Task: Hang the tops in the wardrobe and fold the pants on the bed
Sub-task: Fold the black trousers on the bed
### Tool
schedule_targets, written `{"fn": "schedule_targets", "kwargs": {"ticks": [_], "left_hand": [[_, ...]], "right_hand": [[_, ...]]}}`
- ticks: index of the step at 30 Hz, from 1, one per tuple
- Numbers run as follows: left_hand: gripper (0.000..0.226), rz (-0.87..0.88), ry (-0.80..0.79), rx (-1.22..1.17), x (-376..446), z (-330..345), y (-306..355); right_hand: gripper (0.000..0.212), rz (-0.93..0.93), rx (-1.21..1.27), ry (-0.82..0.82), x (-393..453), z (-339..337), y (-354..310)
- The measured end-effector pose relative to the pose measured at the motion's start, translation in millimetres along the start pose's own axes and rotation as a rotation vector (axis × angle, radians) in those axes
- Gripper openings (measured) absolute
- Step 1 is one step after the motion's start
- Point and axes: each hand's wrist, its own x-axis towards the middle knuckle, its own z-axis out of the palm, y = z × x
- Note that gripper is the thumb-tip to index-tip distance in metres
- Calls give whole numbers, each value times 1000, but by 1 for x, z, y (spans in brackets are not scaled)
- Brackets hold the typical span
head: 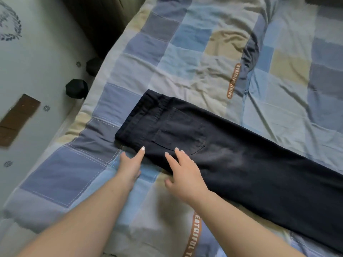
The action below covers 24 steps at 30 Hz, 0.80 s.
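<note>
1. two bare forearms are seen nearest the camera, reaching forward from the bottom edge over the bed (55, 175).
2. the left hand (130, 165) is laid at the near edge of the pants (232, 154), with fingers straight and slightly spread; one fingertip (142, 148) touches the dark cloth close to the waistband, while the palm rests on the quilt. nothing is gripped by it.
3. the right hand (185, 173) is pressed flat on the pants just below the back pocket (178, 132), with fingers extended and apart; nothing is held in it either.
4. the pants, dark navy or black, are laid lengthwise on the bed, folded along their length so that one leg lies over the other. the waistband is pointed to the left, and the legs run off toward the lower right edge of the view.
5. the bed is covered by a patchwork quilt (204, 52) in blue, grey and beige squares, wrinkled, with orange lettered strips (234, 81) printed on it.
6. to the left of the bed a pale floor (37, 62) is seen, on which a brown rectangular patch (16, 119) lies flat.
7. two dark hexagonal objects (76, 88) are placed on the floor just beside the bed's edge; what they are cannot be told with certainty.
</note>
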Motion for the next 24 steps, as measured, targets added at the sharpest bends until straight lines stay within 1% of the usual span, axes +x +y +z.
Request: {"fn": "schedule_targets", "kwargs": {"ticks": [2,5,8,10,11,12,14,15,17,19,20,22,24], "left_hand": [[98,-88,-74,-183,8,6,-5],[89,-127,-118,-363,23,16,-6],[79,-143,-71,-486,32,23,3],[72,-102,8,-486,28,30,6],[68,-60,29,-483,22,34,10],[55,2,31,-492,13,37,15],[43,182,-17,-506,-4,45,28],[42,292,-42,-473,-15,48,35],[42,512,-106,-337,-40,58,48],[41,680,-168,-173,-69,74,54],[38,751,-231,-136,-84,83,56],[27,820,-436,-169,-112,107,58],[29,862,-579,-144,-135,132,58]], "right_hand": [[71,4,-16,-2,10,9,-6],[72,4,-22,3,20,18,-8],[75,1,-30,-8,25,20,-5],[77,40,72,-21,26,16,-2],[77,76,193,-15,26,11,-2],[77,112,348,15,27,5,-2],[78,137,640,110,30,-15,1],[80,121,706,141,29,-27,2],[92,47,751,170,21,-49,3],[103,-4,843,206,8,-67,-3],[102,-19,911,257,2,-72,-6],[86,-3,1002,436,-14,-83,-4],[70,83,1080,617,-32,-97,10]]}}
